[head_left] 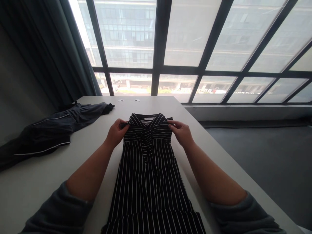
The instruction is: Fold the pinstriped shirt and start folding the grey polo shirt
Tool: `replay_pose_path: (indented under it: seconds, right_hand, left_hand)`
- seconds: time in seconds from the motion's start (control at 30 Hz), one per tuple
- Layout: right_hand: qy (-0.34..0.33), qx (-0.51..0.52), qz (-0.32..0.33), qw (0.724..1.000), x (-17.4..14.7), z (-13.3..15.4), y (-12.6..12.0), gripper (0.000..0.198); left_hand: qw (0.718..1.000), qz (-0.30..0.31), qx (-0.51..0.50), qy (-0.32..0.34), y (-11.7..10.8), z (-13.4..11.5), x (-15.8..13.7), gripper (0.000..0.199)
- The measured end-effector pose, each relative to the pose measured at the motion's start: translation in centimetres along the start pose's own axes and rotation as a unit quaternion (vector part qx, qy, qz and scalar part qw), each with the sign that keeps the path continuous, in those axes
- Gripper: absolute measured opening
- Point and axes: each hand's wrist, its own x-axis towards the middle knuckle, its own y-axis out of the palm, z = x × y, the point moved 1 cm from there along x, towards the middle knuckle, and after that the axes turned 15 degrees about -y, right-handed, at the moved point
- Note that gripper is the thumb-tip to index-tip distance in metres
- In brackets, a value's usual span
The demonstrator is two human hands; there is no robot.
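Presently, over the feed, I log a black cloth garment with thin white stripes (136, 175) laid lengthwise on the white flat-topped bench (92, 139), collar end toward the dark-framed window (131, 39). Left bare hand (118, 132): grip closed, pinching cloth just beside the collar. Right bare hand (180, 131): likewise, opposite edge. Long axis runs from between both grips back toward the camera. I judge neither hand nearer; they sit about level. Cannot tell whether the collar end touches the bench.
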Motion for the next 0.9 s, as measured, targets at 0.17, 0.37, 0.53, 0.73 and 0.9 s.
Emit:
replay_pose_path:
  seconds: [0.17,0.37,0.53,0.73,0.9]
  right_hand:
    - [-0.026,0.02,0.03,0.999,-3.0,2.9,-1.6,0.039]
    - [-0.076,-0.043,0.13,0.988,-8.2,5.9,-3.6,0.018]
    - [-0.095,-0.165,0.351,0.917,-12.7,7.5,-5.3,0.068]
    - [-0.053,-0.161,0.3,0.939,-13.7,6.4,-3.6,0.089]
    - [-0.004,-0.16,0.222,0.962,-12.7,5.7,-1.3,0.09]
  left_hand:
    - [0.999,0.036,-0.01,0.006,-2.0,-1.4,-4.5,0.044]
    - [0.987,0.108,0.118,0.004,-4.9,-2.2,-10.6,0.038]
    - [0.923,0.242,0.3,0.001,-5.5,-1.4,-14.7,0.075]
    - [0.921,0.152,0.357,0.022,-2.0,0.3,-15.6,0.078]
    - [0.934,0.135,0.329,0.038,-0.2,-0.8,-15.1,0.055]
